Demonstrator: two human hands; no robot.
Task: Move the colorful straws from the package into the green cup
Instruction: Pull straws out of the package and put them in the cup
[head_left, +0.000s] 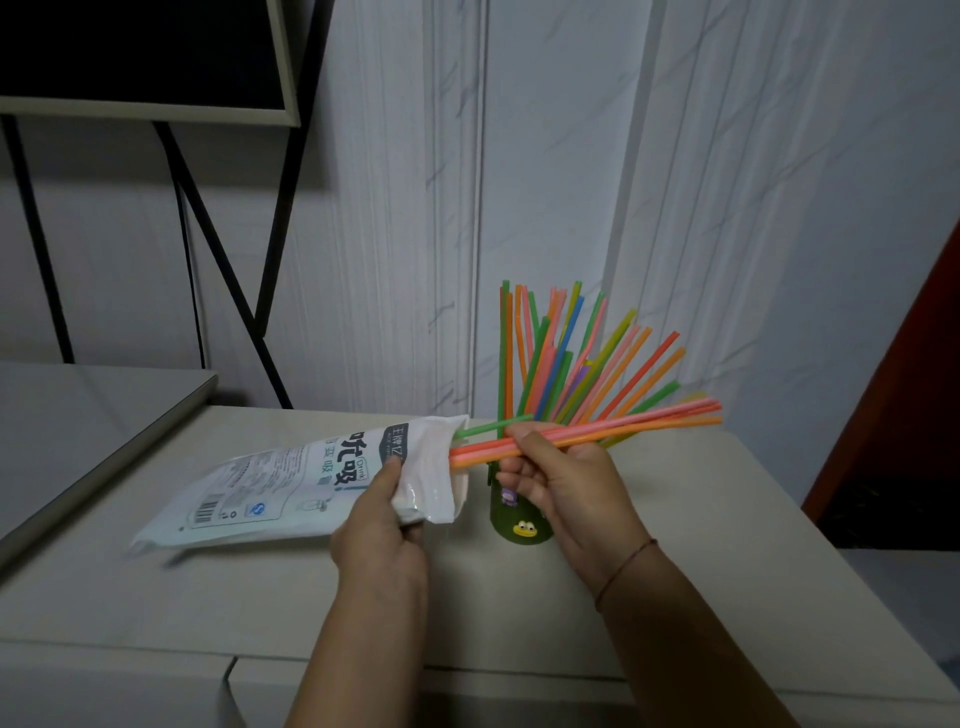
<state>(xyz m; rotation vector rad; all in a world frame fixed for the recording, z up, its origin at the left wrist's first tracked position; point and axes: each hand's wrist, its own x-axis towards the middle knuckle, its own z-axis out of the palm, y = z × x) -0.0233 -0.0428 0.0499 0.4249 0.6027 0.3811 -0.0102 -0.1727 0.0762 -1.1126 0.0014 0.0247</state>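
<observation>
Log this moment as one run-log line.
left hand: holds package mouth | right hand: grip on straws, partly out | cup: many straws standing in it

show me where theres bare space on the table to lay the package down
Bare tabletop lies in front of the green cup, and right of it toward the table edge. Crowded: left rear, under the package, and around the cup's fanned straws.

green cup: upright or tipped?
Upright. The green cup stands on its base on the table, straws fanning up out of it; the right hand hides its rim.
</observation>
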